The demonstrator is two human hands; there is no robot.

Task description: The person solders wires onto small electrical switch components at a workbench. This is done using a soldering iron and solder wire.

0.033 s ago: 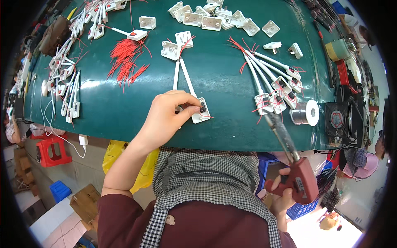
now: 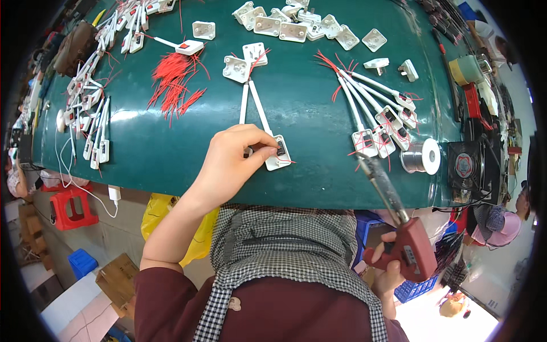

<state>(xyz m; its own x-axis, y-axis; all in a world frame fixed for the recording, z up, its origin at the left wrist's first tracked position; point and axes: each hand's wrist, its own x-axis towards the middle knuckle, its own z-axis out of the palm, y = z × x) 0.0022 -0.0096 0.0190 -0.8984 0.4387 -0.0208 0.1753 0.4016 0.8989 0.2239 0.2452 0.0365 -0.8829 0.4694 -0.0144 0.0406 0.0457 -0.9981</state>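
Pinching one black switch (image 2: 280, 149) between thumb and forefinger, your left hand (image 2: 236, 151) works over the counter (image 2: 307, 191), with that switch set in one white box (image 2: 278, 163) at the near middle and two white tubes (image 2: 259, 107) running up from the hand to two plug shells (image 2: 236, 69). Your right hand (image 2: 392, 272) is wrapped around one red soldering gun (image 2: 417, 251) before the counter's edge. Right of centre lie at least five wired handles (image 2: 350, 105), one solder spool (image 2: 419, 156) and two plugs (image 2: 376, 64); left of centre, one heap of red wires (image 2: 172, 77).
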